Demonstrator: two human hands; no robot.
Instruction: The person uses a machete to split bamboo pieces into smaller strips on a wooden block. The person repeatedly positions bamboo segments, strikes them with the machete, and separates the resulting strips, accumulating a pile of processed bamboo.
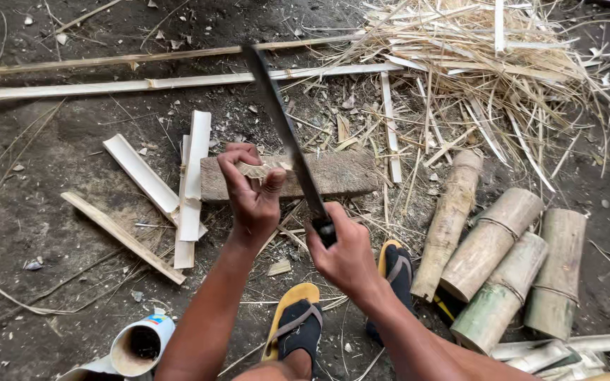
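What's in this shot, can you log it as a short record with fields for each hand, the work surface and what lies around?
left hand: pinches a small bamboo piece upright on the wooden block
right hand: grips the handle of a long dark blade, edge against the piece
right of feet: four bamboo sections lying on the dirt
left of block: pale split slats
far side: heap of thin shavings
feet: yellow sandals
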